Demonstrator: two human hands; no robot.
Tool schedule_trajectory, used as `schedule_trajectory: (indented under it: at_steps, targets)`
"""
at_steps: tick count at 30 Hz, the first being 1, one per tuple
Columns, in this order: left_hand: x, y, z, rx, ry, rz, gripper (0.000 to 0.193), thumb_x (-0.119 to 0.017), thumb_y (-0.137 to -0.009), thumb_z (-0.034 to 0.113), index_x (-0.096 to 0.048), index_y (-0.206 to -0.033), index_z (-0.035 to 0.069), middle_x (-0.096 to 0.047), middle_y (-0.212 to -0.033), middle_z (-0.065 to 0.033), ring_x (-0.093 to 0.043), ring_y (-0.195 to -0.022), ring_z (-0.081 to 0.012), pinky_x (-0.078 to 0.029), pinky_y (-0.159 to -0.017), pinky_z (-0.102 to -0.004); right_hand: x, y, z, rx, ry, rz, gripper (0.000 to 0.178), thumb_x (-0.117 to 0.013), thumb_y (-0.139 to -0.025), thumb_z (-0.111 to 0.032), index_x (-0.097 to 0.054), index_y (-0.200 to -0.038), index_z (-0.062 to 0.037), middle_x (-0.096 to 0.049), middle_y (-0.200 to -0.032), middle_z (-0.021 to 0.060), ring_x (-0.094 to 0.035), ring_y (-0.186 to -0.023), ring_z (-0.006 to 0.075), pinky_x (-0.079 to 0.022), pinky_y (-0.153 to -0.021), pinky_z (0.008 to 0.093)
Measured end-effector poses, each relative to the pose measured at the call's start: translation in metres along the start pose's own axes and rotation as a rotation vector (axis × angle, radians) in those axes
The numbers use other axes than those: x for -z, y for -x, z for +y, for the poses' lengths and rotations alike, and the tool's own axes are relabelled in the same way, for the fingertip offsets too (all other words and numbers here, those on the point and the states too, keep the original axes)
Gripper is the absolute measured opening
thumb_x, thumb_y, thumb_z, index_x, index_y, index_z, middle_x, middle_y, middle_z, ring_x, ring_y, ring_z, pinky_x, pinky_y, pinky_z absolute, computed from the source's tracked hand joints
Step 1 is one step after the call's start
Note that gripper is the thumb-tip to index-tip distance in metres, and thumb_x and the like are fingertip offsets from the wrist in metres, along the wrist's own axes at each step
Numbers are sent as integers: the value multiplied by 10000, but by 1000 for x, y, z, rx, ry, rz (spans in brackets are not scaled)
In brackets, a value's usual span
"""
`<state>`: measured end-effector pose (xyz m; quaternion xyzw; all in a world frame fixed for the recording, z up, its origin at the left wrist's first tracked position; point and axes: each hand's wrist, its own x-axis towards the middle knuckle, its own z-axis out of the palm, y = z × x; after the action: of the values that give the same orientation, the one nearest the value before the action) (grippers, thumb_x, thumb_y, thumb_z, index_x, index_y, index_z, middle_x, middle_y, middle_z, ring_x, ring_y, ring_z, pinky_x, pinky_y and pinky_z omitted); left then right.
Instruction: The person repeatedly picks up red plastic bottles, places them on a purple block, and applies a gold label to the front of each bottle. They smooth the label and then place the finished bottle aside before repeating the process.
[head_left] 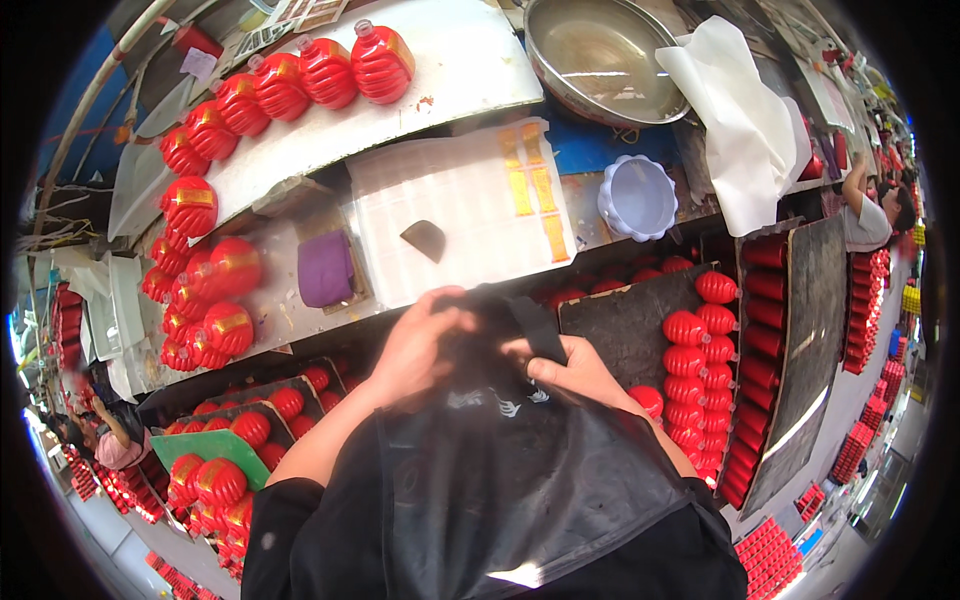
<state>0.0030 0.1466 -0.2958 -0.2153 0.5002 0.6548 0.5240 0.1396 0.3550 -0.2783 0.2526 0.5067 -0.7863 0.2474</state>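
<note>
A shiny black apron [500, 440] covers my front, its upper part bunched and blurred between my hands. My left hand [418, 342] curls at the left edge of this bunched part, its fingertips smeared by motion. On the other side, my right hand [578, 372] grips the apron beside a wide black strap [538, 328], thumb and fingers closed. Just beyond my hands lies a pale sheet [460, 215] with several yellow-gold labels [545, 190] along its right side. A dark, wedge-shaped flat piece [424, 240] rests on that sheet.
Left of the sheet lies a folded purple cloth [326, 268]. Red ribbed bottles [327, 73] line the white board [450, 60]. A lavender scalloped bowl [638, 197] and a metal basin [605, 60] stand at right. Stacked red bottles [685, 360] flank me; other people [868, 215] work farther off.
</note>
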Motion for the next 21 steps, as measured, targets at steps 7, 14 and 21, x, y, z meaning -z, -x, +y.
schedule_trajectory:
  at_steps: [7, 14, 21]
  targets:
    - [16, 1, 8, -208, 302, 23, 321, -539, -1118, 230, -449, -1411, 134, -603, -958, -5, -471, -502, -87, -370, -409, -236, -7, -11, -18, -313, 300, -338, 347, -708, -990, -181, -715, -1274, 17, -742, -1136, 36, -648, -1056, 115, -528, -934, 295]
    - [-11, -10, -7, 81, 60, -47, 356, -636, -950, 61, -555, -1291, 123, -621, -996, -40, -516, -610, -95, -346, -455, -226, -4, -16, 4, -231, 194, -143, 378, -668, -1034, -238, -677, -1278, 51, -702, -1122, 55, -623, -1021, 111, -524, -870, 301]
    - [10, -11, -8, 59, 18, -183, 530, -672, -923, -52, -485, -1397, 95, -631, -1113, -63, -654, -915, -136, -544, -781, -293, 2, -13, 28, 60, -210, 87, 329, -686, -990, -159, -681, -1287, -18, -668, -982, 8, -605, -824, 74, -505, -710, 250]
